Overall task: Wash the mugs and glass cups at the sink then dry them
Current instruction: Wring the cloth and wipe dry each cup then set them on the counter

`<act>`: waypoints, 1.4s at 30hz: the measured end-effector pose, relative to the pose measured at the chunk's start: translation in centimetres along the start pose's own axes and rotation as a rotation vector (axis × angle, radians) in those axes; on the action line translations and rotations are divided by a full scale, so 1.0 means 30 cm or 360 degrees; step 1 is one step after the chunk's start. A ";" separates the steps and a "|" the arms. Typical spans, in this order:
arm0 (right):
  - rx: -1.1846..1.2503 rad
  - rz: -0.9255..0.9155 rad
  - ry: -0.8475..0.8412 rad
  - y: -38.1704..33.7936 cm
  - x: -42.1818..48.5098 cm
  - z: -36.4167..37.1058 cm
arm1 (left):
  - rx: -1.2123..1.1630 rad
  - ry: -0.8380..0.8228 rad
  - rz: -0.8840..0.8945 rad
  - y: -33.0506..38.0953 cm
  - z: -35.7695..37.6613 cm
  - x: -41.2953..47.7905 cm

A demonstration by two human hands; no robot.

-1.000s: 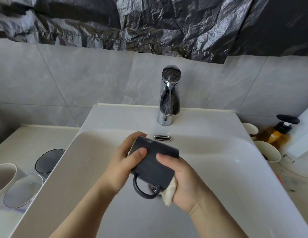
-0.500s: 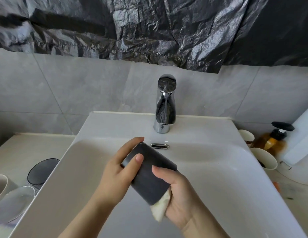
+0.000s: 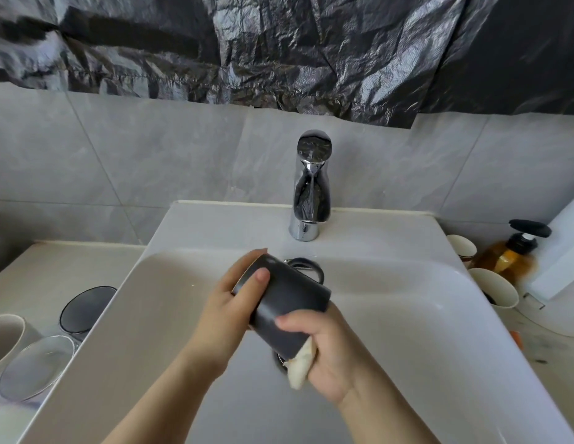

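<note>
A dark grey mug (image 3: pixel 284 302) is held tilted over the white sink (image 3: pixel 407 315), base up and to the left, handle on its far side. My left hand (image 3: pixel 229 312) grips the mug near its base, thumb on the side. My right hand (image 3: pixel 327 350) holds a cream sponge (image 3: pixel 299 366) at the mug's lower end, its thumb lying across the mug's wall. On the left counter stand a dark glass cup (image 3: pixel 87 309), a clear glass cup (image 3: pixel 35 366) and a beige mug (image 3: pixel 6 338). Two cream mugs (image 3: pixel 498 288) stand on the right counter.
The chrome tap (image 3: pixel 309 187) rises behind the basin; no water runs from it. An amber soap pump bottle (image 3: pixel 510 254) and a white object stand at the far right. Grey tiles and black plastic sheeting cover the wall behind.
The mug has turned in my hands: its handle went from the near underside round to the far side. The sponge stays at the mug's lower end.
</note>
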State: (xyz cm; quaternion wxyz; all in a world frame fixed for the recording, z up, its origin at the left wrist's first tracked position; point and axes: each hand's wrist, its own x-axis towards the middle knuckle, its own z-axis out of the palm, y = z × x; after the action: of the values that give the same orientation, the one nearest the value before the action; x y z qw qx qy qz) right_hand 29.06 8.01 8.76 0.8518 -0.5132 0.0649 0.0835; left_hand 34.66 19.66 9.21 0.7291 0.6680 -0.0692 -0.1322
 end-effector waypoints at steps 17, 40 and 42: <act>0.0354 -0.0101 -0.0382 -0.048 -0.034 0.002 | 0.0063 -0.0259 0.0202 0.000 -0.041 0.001; -0.1421 -0.0043 0.0142 0.038 -0.010 0.011 | -0.0376 -0.0100 -0.0475 -0.026 -0.008 0.007; -0.0498 0.0142 0.0106 0.015 -0.015 0.009 | -0.0152 0.0034 -0.0093 -0.034 0.006 0.004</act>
State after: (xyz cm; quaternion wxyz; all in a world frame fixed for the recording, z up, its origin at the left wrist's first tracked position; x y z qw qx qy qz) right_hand 28.53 8.40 8.59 0.7543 -0.6385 0.1021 0.1133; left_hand 34.63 19.37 8.20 0.7566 0.6356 -0.0356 -0.1494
